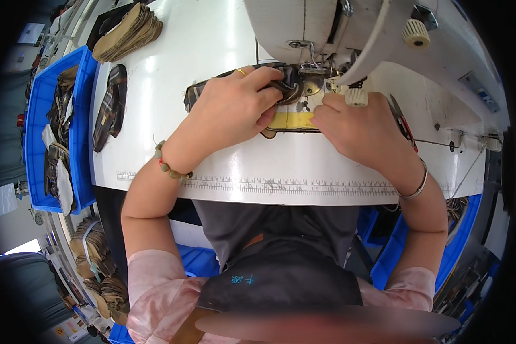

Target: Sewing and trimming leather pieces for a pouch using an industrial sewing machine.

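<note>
In the head view, your left hand (pixel 232 106) is half curled, fingers bent over the dark piece (pixel 292 79), holding it beside the presser foot (pixel 314 67) of the sewing machine (pixel 286 23). Your right hand (pixel 361 129) is curled inward at the right end of the yellow strip (pixel 292 120); you cannot tell whether it pinches it. Scissors (pixel 406 121) lie just right of that hand; 1 plaid piece (pixel 110 109) lies left, near the blue bin (pixel 86 152).

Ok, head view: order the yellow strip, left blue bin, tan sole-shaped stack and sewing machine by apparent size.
Largest first:
Sewing machine
Left blue bin
Tan sole-shaped stack
Yellow strip, visible part
</note>
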